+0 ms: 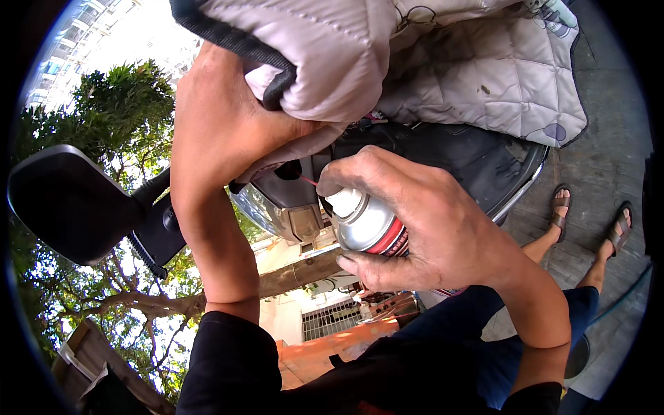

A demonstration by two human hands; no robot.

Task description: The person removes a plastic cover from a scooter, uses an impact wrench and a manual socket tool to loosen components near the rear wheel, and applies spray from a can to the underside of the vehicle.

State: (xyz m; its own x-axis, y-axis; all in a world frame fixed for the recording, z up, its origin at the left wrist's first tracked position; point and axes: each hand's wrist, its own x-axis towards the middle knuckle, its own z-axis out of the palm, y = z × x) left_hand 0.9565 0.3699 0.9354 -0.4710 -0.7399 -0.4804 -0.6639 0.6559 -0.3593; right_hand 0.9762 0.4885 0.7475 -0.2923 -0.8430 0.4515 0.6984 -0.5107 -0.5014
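My left hand (218,114) grips a pale quilted cover (332,59) with black edging and lifts it. Its fingers are mostly hidden behind the fabric. In my right hand (436,214) is a silver and red aerosol can (370,225) with a white top, tilted toward the vehicle. The index finger lies on the nozzle, and a thin red straw (308,181) sticks out from it. The straw points at a dark round opening (289,171) in the front body of what looks like a motor scooter, just under the lifted cover. Whether the tip goes inside, I cannot tell.
A black rear-view mirror (72,204) juts out left of my left forearm. More of the soiled quilted cover (484,76) drapes over the black scooter panel (443,155). Sandalled feet (561,207) stand on grey paving at right. Trees and a barred window (332,318) are beyond.
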